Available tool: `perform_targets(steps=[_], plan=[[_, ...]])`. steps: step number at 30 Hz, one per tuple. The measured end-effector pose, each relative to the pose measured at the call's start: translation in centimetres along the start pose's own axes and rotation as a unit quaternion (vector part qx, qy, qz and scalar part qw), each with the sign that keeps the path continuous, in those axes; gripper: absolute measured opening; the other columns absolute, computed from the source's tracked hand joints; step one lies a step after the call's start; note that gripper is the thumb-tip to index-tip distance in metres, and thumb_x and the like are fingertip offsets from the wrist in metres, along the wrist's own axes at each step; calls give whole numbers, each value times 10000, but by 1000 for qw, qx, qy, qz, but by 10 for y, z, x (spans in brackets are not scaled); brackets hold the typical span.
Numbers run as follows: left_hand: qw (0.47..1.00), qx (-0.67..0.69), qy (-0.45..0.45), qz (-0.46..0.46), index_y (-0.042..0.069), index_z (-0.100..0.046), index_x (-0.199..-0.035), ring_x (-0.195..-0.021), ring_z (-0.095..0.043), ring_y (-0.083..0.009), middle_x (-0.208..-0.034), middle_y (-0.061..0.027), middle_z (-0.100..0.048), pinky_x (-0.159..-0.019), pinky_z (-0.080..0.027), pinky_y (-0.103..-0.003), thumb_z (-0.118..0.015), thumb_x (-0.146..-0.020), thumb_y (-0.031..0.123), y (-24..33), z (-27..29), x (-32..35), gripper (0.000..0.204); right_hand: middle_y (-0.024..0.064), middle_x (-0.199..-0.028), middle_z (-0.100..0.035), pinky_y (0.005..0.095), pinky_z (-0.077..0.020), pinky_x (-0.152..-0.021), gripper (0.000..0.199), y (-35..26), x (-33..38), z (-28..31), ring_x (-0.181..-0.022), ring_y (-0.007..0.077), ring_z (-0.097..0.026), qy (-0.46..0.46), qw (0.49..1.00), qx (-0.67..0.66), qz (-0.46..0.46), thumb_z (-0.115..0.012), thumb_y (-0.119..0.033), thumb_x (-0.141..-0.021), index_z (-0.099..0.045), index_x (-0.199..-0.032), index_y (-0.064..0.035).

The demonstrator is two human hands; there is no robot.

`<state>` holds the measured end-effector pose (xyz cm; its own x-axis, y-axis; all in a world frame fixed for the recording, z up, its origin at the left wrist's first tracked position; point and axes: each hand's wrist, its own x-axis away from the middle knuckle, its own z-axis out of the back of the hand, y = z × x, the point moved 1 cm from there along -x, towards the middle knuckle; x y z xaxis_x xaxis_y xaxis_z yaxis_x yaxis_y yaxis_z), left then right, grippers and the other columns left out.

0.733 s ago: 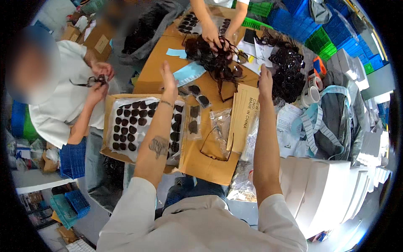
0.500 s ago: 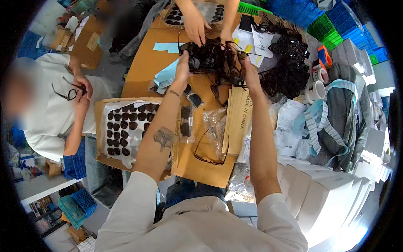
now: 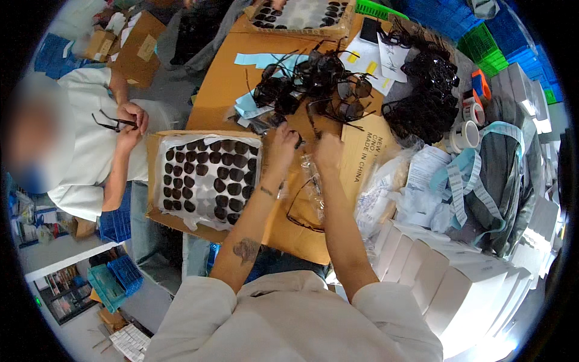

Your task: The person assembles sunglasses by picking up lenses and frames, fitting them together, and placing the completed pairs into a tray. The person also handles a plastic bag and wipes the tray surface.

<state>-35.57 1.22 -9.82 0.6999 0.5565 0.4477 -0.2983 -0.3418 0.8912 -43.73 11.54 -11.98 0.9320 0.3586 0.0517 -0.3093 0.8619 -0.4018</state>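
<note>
A loose pile of dark sunglasses [image 3: 313,81] lies on the brown table beyond my hands. My left hand [image 3: 283,146] is closed just in front of the pile, with a small dark bit showing at its fingertips. Beside it, my right hand [image 3: 327,151] is curled shut near a dark temple arm that juts toward me from the pile. What either hand grips is too small or hidden to make out. Nearer to me, a single pair of glasses [image 3: 304,224] rests by clear plastic bags [image 3: 313,192].
On the left stands a carton of dark lenses [image 3: 205,226]; a similar lens box [image 3: 301,29] is at the far edge. A heap of black frames [image 3: 422,96], tape rolls [image 3: 464,134] and white boxes [image 3: 446,283] line the right. A co-worker [image 3: 90,139] holds glasses at left.
My hands have let go of the sunglasses pile and drawn back toward me, close together. The other person's hands at the far side have withdrawn from the pile.
</note>
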Motion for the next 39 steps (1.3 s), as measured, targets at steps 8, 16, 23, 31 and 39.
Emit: perform_targets(steps=[8, 16, 23, 31, 39], plan=[[977, 195, -53, 63, 26, -385, -1424, -1269, -483, -234, -1386, -99, -484, -1111, -372, -362, -496, -980, 67, -10, 36, 94, 459, 105, -811, -645, 277, -490, -603, 243, -18, 68, 154, -640, 170, -589, 194, 884, -409, 117, -580, -194, -972, -616, -1146, -28], [897, 188, -366, -164, 26, -455, -1395, -1202, -552, -168, -1422, -105, -510, -1030, -453, -338, -509, -1023, 379, 17, 50, 180, 516, -43, -767, -470, 198, -214, -450, 248, -58, 210, 152, -517, 38, -275, -231, 512, -796, -225, -523, -329, -1019, -572, -1115, -106], [954, 55, -266, -125, -8, -620, -1204, -1135, -603, -188, -1199, -100, -659, -961, -476, -316, -560, -999, 377, 3, 123, 236, 441, 36, -1116, -534, 252, -441, -886, 329, -77, 273, 99, -1029, 123, -517, -222, 875, -409, 130, -585, -18, -955, -511, -1275, 7], [978, -25, -66, -198, 18, -540, -1257, -952, -614, -214, -1030, -122, -649, -843, -487, -340, -511, -1031, 263, -39, 175, 275, 334, 174, -1065, -621, 334, -467, -857, 189, -114, 304, 55, -986, 229, -596, -232, 853, -450, 126, -573, 7, -900, -605, -1085, 32], [967, 128, 18, -220, 4, -591, -1210, -958, -615, -202, -1117, -89, -681, -883, -477, -322, -484, -1041, 209, -57, 183, 267, 286, 61, -1177, -635, 302, -460, -951, 286, -131, 314, 22, -1046, 180, -602, -335, 659, -659, -135, -566, -103, -975, -616, -1240, -6]])
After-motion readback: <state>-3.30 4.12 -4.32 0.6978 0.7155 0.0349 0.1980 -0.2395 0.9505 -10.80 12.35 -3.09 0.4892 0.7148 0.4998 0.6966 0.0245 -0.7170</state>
